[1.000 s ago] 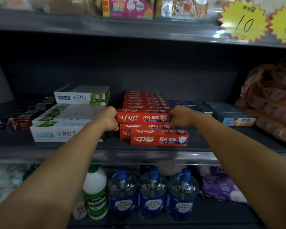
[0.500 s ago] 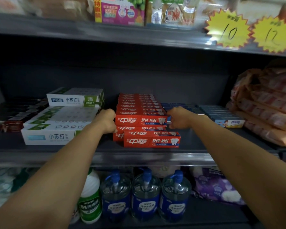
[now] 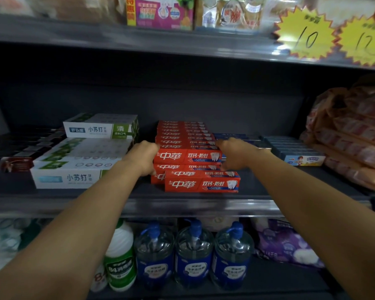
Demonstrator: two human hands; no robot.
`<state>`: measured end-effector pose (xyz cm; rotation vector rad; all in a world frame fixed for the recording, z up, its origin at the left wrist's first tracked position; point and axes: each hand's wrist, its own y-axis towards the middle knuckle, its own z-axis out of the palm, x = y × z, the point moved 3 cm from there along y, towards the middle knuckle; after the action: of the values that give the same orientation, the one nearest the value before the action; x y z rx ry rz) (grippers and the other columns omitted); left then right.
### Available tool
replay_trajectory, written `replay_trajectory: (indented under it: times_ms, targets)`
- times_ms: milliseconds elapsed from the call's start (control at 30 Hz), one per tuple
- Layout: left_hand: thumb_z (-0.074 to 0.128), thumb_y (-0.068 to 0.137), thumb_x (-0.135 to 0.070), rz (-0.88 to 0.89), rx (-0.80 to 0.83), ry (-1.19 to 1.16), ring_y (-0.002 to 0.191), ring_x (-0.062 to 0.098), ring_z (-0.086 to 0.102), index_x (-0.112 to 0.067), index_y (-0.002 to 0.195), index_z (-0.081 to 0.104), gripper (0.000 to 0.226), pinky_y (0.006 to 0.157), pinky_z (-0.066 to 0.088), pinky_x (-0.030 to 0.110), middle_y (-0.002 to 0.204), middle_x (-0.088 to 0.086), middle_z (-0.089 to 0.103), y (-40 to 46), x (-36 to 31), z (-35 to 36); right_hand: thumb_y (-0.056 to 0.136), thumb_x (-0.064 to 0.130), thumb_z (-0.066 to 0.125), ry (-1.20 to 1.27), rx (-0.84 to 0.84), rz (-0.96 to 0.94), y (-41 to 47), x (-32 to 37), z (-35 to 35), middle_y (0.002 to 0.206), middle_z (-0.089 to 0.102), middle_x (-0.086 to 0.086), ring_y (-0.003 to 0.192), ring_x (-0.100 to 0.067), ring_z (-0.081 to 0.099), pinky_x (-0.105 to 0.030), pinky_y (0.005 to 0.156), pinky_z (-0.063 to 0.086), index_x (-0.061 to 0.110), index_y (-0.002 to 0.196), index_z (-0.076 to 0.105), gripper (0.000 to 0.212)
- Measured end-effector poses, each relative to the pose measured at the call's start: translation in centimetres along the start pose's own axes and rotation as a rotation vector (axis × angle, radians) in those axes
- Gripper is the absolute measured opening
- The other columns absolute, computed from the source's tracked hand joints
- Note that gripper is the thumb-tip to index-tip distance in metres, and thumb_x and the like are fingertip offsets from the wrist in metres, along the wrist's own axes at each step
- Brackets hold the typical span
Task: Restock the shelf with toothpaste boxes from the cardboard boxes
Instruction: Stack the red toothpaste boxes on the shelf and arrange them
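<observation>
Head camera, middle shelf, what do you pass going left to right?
Black boxes → white and green toothpaste boxes → left hand → red toothpaste boxes → right hand → blue boxes → orange packets.

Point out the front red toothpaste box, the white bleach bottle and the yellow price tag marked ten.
front red toothpaste box [image 3: 201,184], head view, front face.
white bleach bottle [image 3: 120,259], head view, body.
yellow price tag [image 3: 305,34], head view, centre.
</observation>
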<state>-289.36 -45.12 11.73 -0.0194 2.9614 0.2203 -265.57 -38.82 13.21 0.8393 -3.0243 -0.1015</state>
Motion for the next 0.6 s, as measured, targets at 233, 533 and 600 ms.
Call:
replay_trajectory:
  times_ms: [233, 533, 600]
  targets:
    - [0.084, 0.068, -0.013, 0.041, -0.032, -0.023, 0.106, 0.021, 0.061, -0.016, 0.128, 0.052, 0.068, 0.095, 0.050, 0.038, 0.115, 0.003, 0.064, -0.1, 0.3, 0.3, 0.077, 0.036, 0.076, -0.077, -0.030, 0.001, 0.3, -0.4, 0.2, 0.130, 0.057, -0.004, 0.112, -0.023, 0.059, -0.043, 0.095, 0.051, 0.021, 0.136, 0.039, 0.071]
    - [0.082, 0.072, -0.013, -0.096, -0.015, -0.105, 0.117, 0.026, 0.057, -0.008, 0.141, 0.039, 0.082, 0.098, 0.049, 0.040, 0.129, 0.013, 0.057, -0.8, 1.4, 0.2, 0.084, 0.036, 0.071, -0.012, -0.088, 0.083, -0.1, -1.7, -0.2, 0.128, 0.057, -0.008, 0.110, -0.026, 0.058, -0.039, 0.088, 0.051, 0.014, 0.132, 0.045, 0.059]
    - [0.082, 0.072, -0.016, -0.146, 0.005, -0.072, 0.115, 0.025, 0.057, -0.008, 0.133, 0.050, 0.069, 0.096, 0.050, 0.039, 0.127, 0.012, 0.058, -1.0, 1.9, 0.2, 0.086, 0.032, 0.068, -0.058, -0.056, 0.118, -0.5, -2.4, 0.0, 0.126, 0.057, -0.009, 0.110, -0.026, 0.056, -0.037, 0.088, 0.050, 0.013, 0.128, 0.051, 0.049]
